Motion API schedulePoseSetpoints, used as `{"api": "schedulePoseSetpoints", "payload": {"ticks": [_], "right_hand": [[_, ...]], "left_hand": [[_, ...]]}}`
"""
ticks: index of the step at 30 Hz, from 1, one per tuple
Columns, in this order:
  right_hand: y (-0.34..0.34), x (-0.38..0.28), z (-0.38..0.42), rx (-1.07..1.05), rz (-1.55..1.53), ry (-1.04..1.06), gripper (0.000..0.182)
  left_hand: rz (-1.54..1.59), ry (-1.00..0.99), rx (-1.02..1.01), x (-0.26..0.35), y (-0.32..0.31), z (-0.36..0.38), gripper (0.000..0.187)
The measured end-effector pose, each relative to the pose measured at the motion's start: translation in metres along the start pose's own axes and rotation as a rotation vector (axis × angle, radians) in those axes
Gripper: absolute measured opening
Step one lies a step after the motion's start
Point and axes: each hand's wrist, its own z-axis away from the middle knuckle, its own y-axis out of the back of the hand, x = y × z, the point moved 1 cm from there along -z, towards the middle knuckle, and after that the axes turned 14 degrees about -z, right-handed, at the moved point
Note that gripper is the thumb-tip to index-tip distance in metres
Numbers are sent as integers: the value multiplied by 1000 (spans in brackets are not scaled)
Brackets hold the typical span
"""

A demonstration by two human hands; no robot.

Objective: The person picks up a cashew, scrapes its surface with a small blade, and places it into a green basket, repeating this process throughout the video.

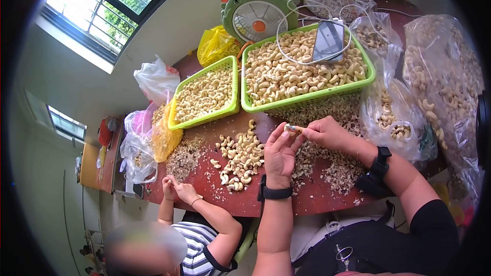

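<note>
My left hand (279, 158) is raised over the table, palm turned up, its fingertips pinching a pale cashew (287, 128). My right hand (326, 133) grips a slim tool with a tan handle (296, 129). Its tip meets the nut at my left fingertips; the fingers partly hide it, and I cannot make out its exact kind. Left of my left hand lies a loose pile of cashews (243, 151) on the red table (255, 204). Brown skin scraps (342, 171) cover the surface below my right hand.
Behind stand a large green basket (307, 91) and a smaller one (204, 121), both full of cashews. A phone (328, 41) with a cable rests on the larger. Plastic bags (442, 71) line the right side. A co-worker's hands (181, 190) are at the left edge, beside more scraps.
</note>
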Motion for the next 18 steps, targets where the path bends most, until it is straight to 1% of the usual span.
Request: {"api": "schedulePoseSetpoints", "payload": {"ticks": [2, 18], "right_hand": [[-1, 1, -1, -1, 43, 24, 35], [-3, -1, 1, -34, 50, -3, 32]], "left_hand": [[-8, 9, 3, 0, -1, 0, 23], [-22, 5, 25, -1, 2, -2, 24]]}}
